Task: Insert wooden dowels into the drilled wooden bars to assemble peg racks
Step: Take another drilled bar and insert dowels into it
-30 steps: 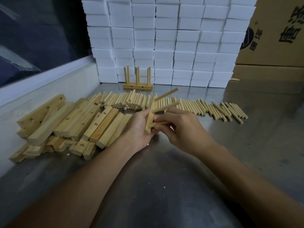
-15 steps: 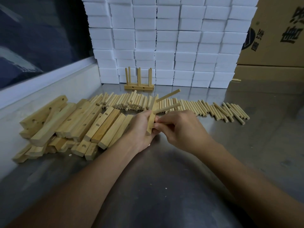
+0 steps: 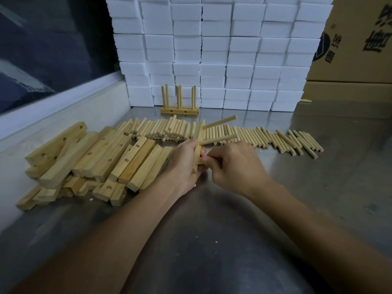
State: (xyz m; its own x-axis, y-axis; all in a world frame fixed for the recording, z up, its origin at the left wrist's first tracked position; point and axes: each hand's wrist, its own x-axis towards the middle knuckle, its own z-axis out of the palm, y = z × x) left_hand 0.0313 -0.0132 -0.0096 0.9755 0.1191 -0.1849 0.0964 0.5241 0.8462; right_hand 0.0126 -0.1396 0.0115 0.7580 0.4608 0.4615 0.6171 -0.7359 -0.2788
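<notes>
My left hand (image 3: 184, 166) grips a drilled wooden bar (image 3: 198, 143), held nearly upright above the steel table. Two dowels (image 3: 219, 122) stick out of the bar toward the right, one above the other. My right hand (image 3: 234, 167) pinches a third dowel (image 3: 209, 159) at the bar's lower hole; most of that dowel is hidden inside my fingers. A row of loose dowels (image 3: 254, 136) lies across the table behind my hands. A heap of drilled bars (image 3: 101, 158) lies to the left. One finished peg rack (image 3: 179, 110) stands at the back.
A wall of stacked white foam blocks (image 3: 214, 52) closes the back of the steel table (image 3: 212, 240). Cardboard boxes (image 3: 356, 49) stand at the back right. A raised steel ledge (image 3: 63, 111) runs along the left side.
The third dowel has gone further into my right hand and toward the bar. Both hands with the bar have stayed in about the same spot.
</notes>
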